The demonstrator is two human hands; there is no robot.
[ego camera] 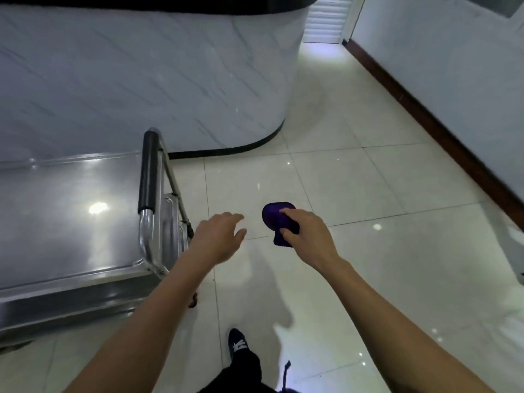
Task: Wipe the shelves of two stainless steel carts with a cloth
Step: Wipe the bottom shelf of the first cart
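Note:
A stainless steel cart (71,211) stands at the left, its shiny top shelf facing me and its black-padded handle (148,171) at the right end. My right hand (307,236) grips a bunched purple cloth (273,217) in the air over the floor, to the right of the cart. My left hand (219,236) hovers with relaxed, spread fingers between the cart handle and the cloth, touching neither. Only one cart is in view.
A curved white marble-look counter (170,80) rises behind the cart. A white wall with a dark brown baseboard (442,131) runs along the right. Glossy tiled floor (354,180) lies ahead. My dark shoe (238,343) shows at the bottom.

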